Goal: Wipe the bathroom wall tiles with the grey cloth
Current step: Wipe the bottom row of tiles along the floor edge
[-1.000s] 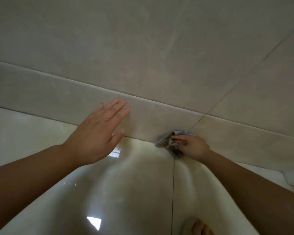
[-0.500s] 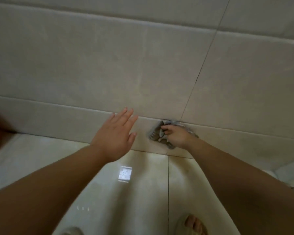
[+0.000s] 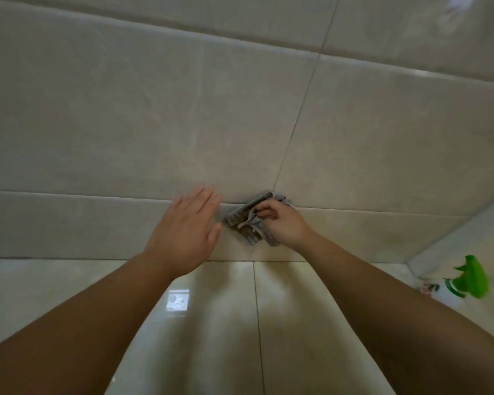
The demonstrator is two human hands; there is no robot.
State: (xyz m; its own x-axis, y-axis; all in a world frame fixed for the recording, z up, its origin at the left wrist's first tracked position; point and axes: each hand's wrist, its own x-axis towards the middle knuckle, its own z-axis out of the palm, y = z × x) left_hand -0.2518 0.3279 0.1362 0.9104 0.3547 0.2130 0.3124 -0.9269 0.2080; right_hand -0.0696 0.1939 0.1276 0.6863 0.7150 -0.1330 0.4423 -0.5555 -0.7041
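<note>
- Your left hand (image 3: 187,229) lies flat and open, fingers together and extended, against the low band of the wall tiles (image 3: 126,115). It grips nothing.
- Your right hand (image 3: 283,223) is curled closed around the grey cloth (image 3: 247,220), with the fingertips (image 3: 258,209) pinching the bunched fabric against the wall.
- The grey cloth sits between your two hands, just beside the thumb of the left hand and pressed to the tile where a vertical grout line (image 3: 300,109) meets the horizontal joint.
- Most of the cloth protrudes to the left of and below your right hand's fingers.
- A green spray bottle (image 3: 465,280) stands on the floor (image 3: 226,323), well apart to the right of your right hand, near the corner of the room.
- Nothing lies between the cloth and the tiles above your hands.
</note>
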